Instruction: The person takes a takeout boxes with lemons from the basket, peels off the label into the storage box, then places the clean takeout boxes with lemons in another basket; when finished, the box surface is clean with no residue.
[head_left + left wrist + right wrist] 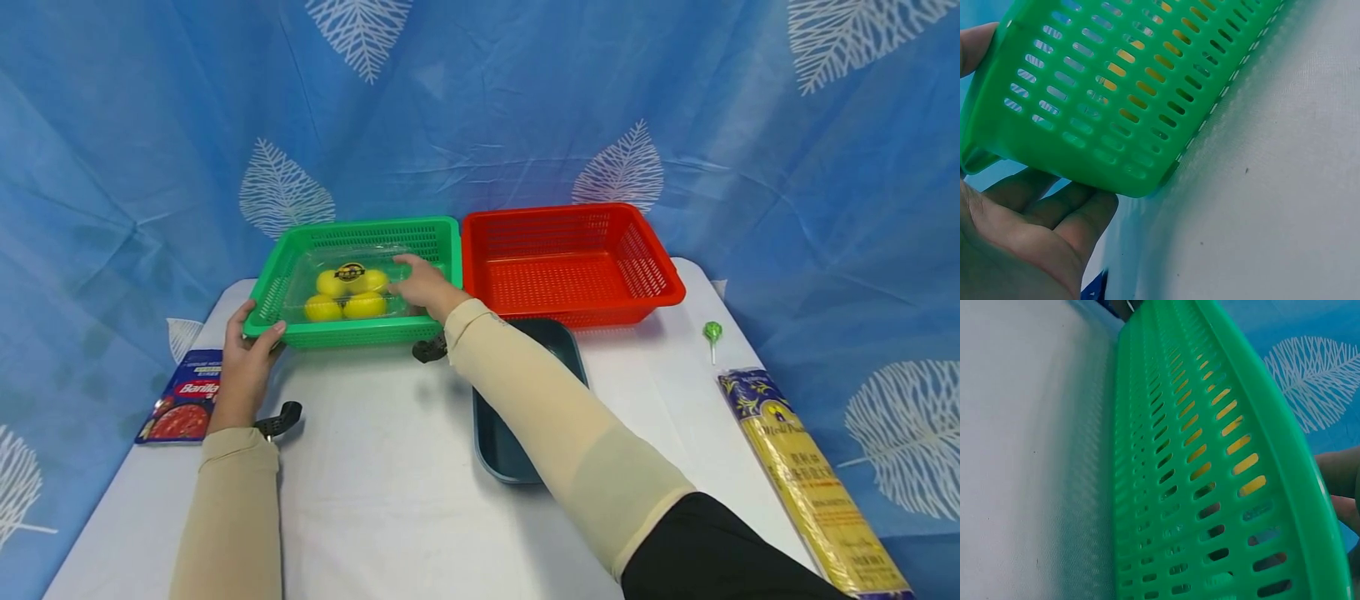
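A clear plastic box of several yellow fruits (365,306), with a black label on its lid, lies inside the green basket (360,335). My left hand (243,367) grips the basket's front left corner. In the left wrist view its thumb is at the rim and its fingers (1088,219) curl beneath the corner. My right hand (427,287) reaches over the basket's right side, its fingers extended at the right end of the box. The right wrist view shows the basket wall (1172,462) hiding most of that hand.
A red basket (570,318) stands right beside the green one. The right forearm crosses over a dark blue tray (491,442). A Barilla sauce pouch (180,408) lies at left; a green lollipop (712,332) and a long yellow packet (817,492) lie at right.
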Action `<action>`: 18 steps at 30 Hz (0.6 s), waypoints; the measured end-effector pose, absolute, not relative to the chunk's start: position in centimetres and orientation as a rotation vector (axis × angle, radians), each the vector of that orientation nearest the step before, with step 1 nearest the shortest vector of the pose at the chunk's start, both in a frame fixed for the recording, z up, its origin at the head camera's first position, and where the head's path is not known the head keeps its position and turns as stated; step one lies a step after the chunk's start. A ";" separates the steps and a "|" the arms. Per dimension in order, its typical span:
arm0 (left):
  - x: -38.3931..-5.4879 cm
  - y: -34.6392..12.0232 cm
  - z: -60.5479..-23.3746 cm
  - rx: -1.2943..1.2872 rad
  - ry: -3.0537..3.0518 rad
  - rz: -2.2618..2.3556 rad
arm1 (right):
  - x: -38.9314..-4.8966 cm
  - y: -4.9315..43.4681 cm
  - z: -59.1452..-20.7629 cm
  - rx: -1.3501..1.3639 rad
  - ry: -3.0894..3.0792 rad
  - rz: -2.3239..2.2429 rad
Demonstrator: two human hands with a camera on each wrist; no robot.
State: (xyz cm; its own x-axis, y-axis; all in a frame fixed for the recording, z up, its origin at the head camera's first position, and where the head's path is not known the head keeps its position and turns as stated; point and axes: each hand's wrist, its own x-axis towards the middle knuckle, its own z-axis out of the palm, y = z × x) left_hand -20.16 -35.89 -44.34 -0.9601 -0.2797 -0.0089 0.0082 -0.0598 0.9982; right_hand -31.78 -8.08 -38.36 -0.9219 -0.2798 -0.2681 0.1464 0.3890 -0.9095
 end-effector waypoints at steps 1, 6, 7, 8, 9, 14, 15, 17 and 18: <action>-20.1 -35.9 -44.3 0.291 -2.015 -2.123 | -31.7 -8.1 -38.3 -0.107 2.271 -1.569; -20.1 -36.0 -44.3 0.270 -2.024 -2.121 | -31.2 -8.1 -37.6 -0.077 2.268 -1.664; -20.1 -36.0 -44.2 0.266 -2.030 -2.116 | -31.1 -8.1 -37.4 -0.071 2.270 -1.676; -20.1 -35.9 -44.1 0.266 -2.028 -2.119 | -31.0 -8.1 -37.2 -0.067 2.273 -1.684; -20.1 -35.8 -44.0 0.270 -2.037 -2.113 | -30.9 -8.1 -37.0 -0.063 2.278 -1.690; -20.1 -35.8 -44.0 0.271 -2.060 -2.094 | -30.6 -7.9 -36.4 -0.055 2.287 -1.728; -20.1 -35.8 -44.0 0.269 -2.064 -2.087 | -30.6 -7.8 -36.4 -0.055 2.283 -1.739; -20.1 -35.9 -44.2 0.268 -2.064 -2.086 | -30.6 -7.6 -36.4 -0.062 2.273 -1.765; -20.1 -36.0 -44.2 0.271 -2.059 -2.093 | -30.5 -7.5 -36.3 -0.069 2.274 -1.770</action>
